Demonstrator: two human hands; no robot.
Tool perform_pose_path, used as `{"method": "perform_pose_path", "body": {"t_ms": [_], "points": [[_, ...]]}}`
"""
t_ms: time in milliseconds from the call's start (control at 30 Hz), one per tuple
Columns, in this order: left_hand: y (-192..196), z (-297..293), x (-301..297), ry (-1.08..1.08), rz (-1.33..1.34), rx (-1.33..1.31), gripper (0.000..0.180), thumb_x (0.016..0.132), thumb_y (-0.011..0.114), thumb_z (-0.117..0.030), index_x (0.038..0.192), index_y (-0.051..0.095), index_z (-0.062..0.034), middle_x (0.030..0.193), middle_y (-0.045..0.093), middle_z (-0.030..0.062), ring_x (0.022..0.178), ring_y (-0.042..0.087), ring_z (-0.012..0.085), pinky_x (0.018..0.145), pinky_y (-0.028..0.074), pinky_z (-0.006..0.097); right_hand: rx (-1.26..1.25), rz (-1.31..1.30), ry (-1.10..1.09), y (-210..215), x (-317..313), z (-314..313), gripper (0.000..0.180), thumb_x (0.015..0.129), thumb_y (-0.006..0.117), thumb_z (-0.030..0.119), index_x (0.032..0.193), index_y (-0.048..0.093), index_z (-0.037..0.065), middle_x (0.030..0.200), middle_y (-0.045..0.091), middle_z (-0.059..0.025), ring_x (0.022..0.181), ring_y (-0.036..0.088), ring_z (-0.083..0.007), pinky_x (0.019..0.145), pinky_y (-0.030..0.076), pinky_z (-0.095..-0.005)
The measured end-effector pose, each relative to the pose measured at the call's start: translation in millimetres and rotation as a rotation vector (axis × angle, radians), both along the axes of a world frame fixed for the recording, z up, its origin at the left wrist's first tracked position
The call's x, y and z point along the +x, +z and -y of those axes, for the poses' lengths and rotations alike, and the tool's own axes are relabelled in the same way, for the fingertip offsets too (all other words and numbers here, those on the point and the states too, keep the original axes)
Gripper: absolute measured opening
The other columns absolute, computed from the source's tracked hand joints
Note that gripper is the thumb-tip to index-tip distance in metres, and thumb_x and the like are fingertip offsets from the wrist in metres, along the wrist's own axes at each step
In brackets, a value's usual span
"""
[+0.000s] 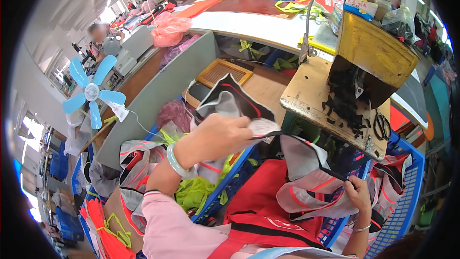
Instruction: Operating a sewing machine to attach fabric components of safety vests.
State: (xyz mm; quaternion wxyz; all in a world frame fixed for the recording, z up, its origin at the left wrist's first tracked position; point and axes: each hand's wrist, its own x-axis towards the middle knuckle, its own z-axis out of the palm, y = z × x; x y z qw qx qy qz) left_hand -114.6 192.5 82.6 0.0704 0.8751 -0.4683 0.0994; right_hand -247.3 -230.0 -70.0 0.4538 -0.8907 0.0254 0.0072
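Note:
A sewn grey fabric piece (pixel 306 189) with black edging and neon orange trim stretches between my two hands. My left hand (pixel 220 136), with a pale bangle at the wrist, is closed on its upper edge near the picture's middle. More grey and black fabric (pixel 235 98) with a red line stands up beyond that hand; whether it belongs to the same piece I cannot tell. Lower right, my right hand (pixel 358 194) pinches the black-edged corner. Beneath the fabric lies a red apron (pixel 258 187) over my lap.
A small worktable (pixel 302 91) carries a yellow-covered machine (pixel 373 52), black scraps (pixel 350 100) and black-handled scissors (pixel 382 124). Blue baskets (pixel 400 206) of similar pieces flank me. A blue fan (pixel 92 91) stands left, beside a grey partition (pixel 143 100). Other people work farther back.

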Motion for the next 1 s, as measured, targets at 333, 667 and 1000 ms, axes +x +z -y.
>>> {"method": "perform_pose_path", "body": {"t_ms": [333,667,1000], "points": [[-61.4,46.3,70.9,-0.149,-0.773,0.187,0.034,0.083,0.07,-0.034,0.104,0.065,-0.007,0.099,0.062,0.0149,0.08,0.06,0.0359,0.069,0.047,0.044,-0.001,-0.007,0.06,-6.3,-5.2,0.3,0.021,0.08,0.062,0.016,0.068,0.056,-0.002,0.051,0.045,-0.0078,0.047,0.045,-0.0111,0.046,0.035,-0.0299],[-147.0,154.4,-4.7,-0.444,-0.413,-0.465,0.043,0.075,0.075,-0.033,0.103,0.059,-0.0042,0.102,0.061,0.0144,0.1,0.058,0.0319,0.09,0.044,0.041,-0.053,0.194,0.314,31.3,45.0,-76.6,0.021,0.078,0.064,0.015,0.066,0.055,0.001,0.055,0.046,-0.0163,0.046,0.049,-0.0286,0.046,0.038,-0.0366],[-100.9,182.1,19.2,-0.31,-0.556,-0.574,0.02,0.074,0.07,-0.025,0.083,0.065,-0.0081,0.074,0.063,0.0149,0.074,0.063,0.0351,0.063,0.05,0.042,-0.146,0.197,0.19,68.2,54.0,-47.2,0.013,0.08,0.063,0.012,0.088,0.062,0.003,0.079,0.061,-0.0154,0.073,0.059,-0.0322,0.066,0.046,-0.0386]]}}
